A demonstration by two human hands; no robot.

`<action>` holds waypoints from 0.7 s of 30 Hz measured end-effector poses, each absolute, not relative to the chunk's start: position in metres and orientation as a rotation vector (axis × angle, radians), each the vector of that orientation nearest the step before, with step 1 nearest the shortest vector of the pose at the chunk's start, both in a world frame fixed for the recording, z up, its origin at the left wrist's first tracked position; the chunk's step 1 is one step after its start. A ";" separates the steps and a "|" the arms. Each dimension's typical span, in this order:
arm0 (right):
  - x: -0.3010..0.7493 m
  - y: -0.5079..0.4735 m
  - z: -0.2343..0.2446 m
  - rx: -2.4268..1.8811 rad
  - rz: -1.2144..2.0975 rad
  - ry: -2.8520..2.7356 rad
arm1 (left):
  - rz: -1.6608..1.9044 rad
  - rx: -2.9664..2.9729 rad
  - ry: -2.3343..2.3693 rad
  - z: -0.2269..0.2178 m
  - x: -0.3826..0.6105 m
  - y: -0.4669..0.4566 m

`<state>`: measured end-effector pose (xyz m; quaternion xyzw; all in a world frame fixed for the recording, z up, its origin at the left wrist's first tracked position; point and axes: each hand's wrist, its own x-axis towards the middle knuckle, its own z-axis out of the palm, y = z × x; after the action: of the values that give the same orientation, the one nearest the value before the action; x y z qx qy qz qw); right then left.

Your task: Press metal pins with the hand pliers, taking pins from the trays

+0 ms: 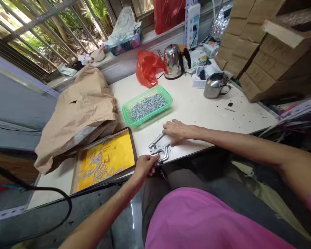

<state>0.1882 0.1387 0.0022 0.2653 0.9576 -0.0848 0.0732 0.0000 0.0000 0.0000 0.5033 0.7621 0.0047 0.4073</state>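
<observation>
Conveniently, a green plastic basket [142,97] of small metal pins [147,106] sits within reach while the left hand [145,165] pinches metal pliers [159,148] and the spread right hand [176,132] presses the white table [197,110] beside them.

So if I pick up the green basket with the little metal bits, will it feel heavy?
Probably heavier than it looks, because the green basket holds a thick layer of little metal bits. Its thin plastic mesh might bend a little. It's shallow and open, so tilting it could spill them.
</observation>
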 end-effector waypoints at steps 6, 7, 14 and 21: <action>0.193 0.129 0.004 0.810 -0.271 2.910 | 0.324 2.166 1.873 0.004 0.014 0.018; 0.193 0.128 0.005 0.821 -0.279 2.904 | 0.282 2.257 1.820 0.002 0.018 0.026; 0.210 0.129 0.007 0.868 -0.344 2.846 | -0.082 2.442 1.730 -0.005 0.038 0.059; 0.215 0.128 0.018 0.903 -0.356 2.825 | -0.077 2.417 1.667 -0.005 0.038 0.074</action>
<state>0.2149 0.1275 0.0179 0.3013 0.9430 -0.1188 0.0771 0.0381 0.0741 -0.0054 0.8186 0.5646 -0.0262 0.1021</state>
